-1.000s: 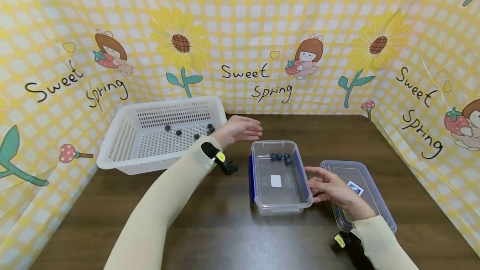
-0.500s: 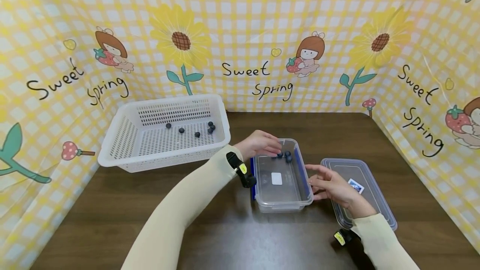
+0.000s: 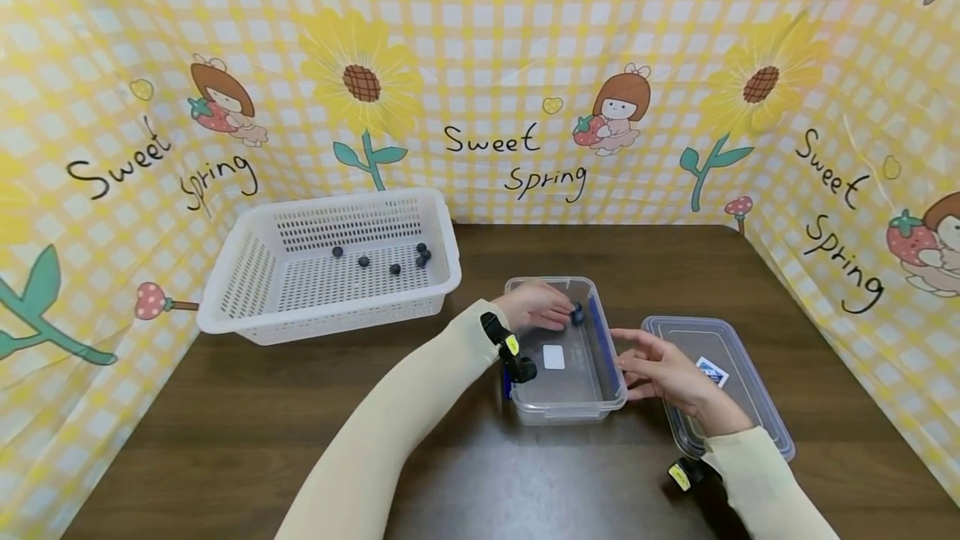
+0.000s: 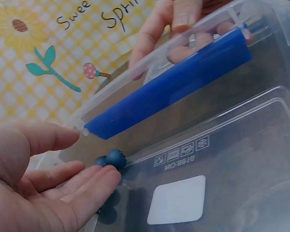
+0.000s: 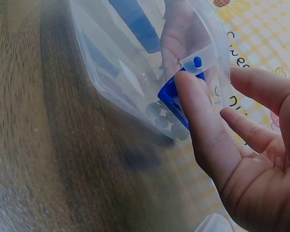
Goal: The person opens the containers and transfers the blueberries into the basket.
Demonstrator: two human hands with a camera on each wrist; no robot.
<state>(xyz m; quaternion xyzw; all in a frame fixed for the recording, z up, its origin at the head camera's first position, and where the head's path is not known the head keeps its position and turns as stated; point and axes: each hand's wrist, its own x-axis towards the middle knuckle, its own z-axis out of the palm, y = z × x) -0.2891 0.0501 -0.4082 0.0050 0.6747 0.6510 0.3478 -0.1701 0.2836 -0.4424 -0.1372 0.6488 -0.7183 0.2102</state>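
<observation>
My left hand (image 3: 535, 305) is inside a clear plastic food container (image 3: 555, 407), above its far end. In the left wrist view its fingers are extended and the thumb stands apart, with nothing pinched between them. Just beyond the fingertips, dark blueberries (image 4: 116, 158) lie on the container floor; some are partly hidden by the hand. At the container's right side is my right hand (image 3: 667, 373), its extended fingers touching the outer wall. The right wrist view shows one finger (image 5: 198, 116) by the blue latch (image 5: 171, 96).
Left of the container stands a white perforated basket (image 3: 330, 319) with several blueberries (image 3: 363, 262) in it. A clear lid (image 3: 750, 415) with a blue-and-white label lies flat on the table at right. A checked cloth (image 3: 480, 48) hangs behind the brown table (image 3: 255, 432).
My left hand has moved from beside the basket rightward and down into the container. Several blueberries remain in the basket. The right hand keeps its place at the container's side.
</observation>
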